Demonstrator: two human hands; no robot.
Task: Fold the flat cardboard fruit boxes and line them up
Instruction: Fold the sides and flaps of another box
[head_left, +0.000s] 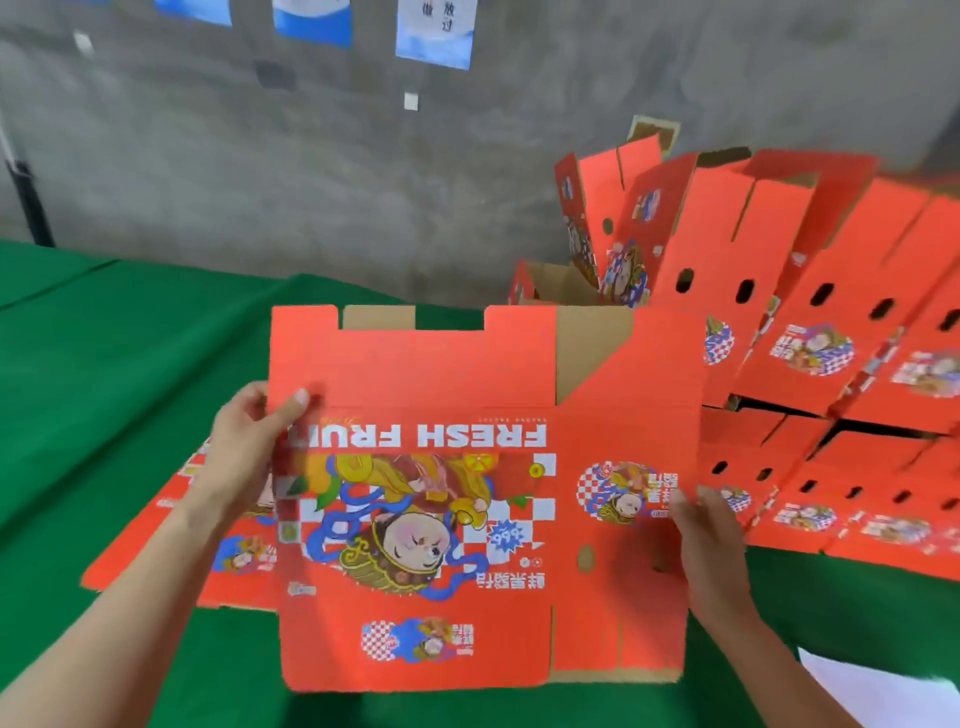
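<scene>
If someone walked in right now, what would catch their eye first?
A flat red cardboard fruit box printed with a cartoon figure fills the centre, upside down, gripped at its side edges by the left hand and right hand. To the right, more red cardboard boxes pile up on the green table cover.

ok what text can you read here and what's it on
"FRESH FRUI", upside down, on the held flat box; last letter blurred.
"666", upside down, in its blue burst.
Chinese characters on the box and on the wall posters: too blurred to read.
</scene>
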